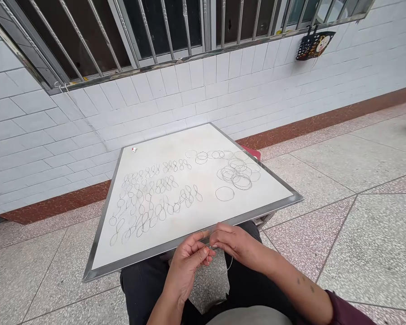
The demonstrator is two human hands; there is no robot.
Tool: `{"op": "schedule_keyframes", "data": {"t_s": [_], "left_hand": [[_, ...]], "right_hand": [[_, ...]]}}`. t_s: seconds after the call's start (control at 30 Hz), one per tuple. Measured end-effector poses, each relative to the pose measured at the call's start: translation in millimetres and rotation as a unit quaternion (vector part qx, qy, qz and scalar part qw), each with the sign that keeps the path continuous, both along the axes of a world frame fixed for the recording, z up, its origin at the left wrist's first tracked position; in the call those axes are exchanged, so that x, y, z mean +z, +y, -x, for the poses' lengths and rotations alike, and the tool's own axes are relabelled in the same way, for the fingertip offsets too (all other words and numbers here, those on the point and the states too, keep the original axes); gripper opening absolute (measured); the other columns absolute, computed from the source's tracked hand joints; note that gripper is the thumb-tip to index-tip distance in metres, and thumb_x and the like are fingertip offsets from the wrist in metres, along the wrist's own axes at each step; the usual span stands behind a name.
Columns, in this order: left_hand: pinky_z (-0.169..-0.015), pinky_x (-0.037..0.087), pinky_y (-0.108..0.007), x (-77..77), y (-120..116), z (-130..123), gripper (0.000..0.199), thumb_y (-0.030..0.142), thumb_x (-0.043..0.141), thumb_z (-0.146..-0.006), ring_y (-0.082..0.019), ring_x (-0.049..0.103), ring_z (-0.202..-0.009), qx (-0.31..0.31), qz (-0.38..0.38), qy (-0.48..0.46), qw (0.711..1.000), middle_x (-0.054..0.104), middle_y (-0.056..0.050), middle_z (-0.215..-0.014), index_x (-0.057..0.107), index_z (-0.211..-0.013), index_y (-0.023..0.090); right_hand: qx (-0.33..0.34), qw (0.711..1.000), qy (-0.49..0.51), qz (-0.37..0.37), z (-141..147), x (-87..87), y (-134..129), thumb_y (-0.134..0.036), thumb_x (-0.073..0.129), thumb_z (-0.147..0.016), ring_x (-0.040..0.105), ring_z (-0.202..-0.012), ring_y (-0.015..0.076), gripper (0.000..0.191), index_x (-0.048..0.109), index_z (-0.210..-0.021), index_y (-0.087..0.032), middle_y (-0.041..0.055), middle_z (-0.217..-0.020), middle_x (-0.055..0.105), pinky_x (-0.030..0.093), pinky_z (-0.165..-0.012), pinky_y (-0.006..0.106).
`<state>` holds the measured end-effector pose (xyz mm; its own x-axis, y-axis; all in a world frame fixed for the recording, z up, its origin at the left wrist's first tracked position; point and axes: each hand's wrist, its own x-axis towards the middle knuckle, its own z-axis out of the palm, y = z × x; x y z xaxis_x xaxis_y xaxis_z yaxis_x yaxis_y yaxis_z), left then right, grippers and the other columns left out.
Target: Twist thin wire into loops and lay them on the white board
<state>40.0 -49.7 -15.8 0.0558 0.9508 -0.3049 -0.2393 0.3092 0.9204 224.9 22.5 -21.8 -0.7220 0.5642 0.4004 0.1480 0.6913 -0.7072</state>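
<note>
Left hand (193, 257) and right hand (235, 243) together pinch a thin strand (230, 263); table edge (149, 253) just beyond them, open floor (382, 234) to their right.

Right upper arm: maroon sleeve (345, 309), its edge ending near the elbow; right forearm (291, 277) bare, with a few small spots. Left grip (193, 253) and right grip (232, 243) — both bare hands. Lower body: dark trousers (144, 284) on both legs — a plain pale grey garment (252, 316) covers the midsection.
</note>
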Motion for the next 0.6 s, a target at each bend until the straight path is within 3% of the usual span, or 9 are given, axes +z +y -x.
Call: {"op": "schedule_keyframes", "data": {"t_s": [0.27, 0.6], "left_hand": [[-0.065, 0.041, -0.025, -1.0, 0.8, -2.6, 0.046, 0.025, 0.083, -0.069, -0.012, 0.054, -0.067, 0.005, 0.042, -0.113, 0.993, 0.063, -0.003, -0.076, 0.072, -0.113, 0.02], [-0.064, 0.044, -0.026, -8.1, 0.1, -5.2, 0.045, 0.029, 0.081, -0.073, -0.012, 0.06, -0.066, 0.005, 0.044, -0.113, 0.993, 0.064, -0.002, -0.078, 0.069, -0.116, 0.022]], "right_hand": [[0.011, 1.0, 0.007, 0.001, 0.2, 2.9, -1.0, -0.021, 0.047, -0.098, 0.054, -0.077, 0.0113, 0.018, 0.063, -0.091, -0.018, 0.003, -0.087, 0.057, 0.046, -0.068, 0.021], [0.012, 1.0, 0.004, 0.021, 0.8, -0.2, 2.7, -0.025, 0.046, -0.1, 0.056, -0.079, 0.0121, 0.021, 0.064, -0.09, -0.019, 0.0036, -0.088, 0.058, 0.047, -0.071, 0.023]]}}
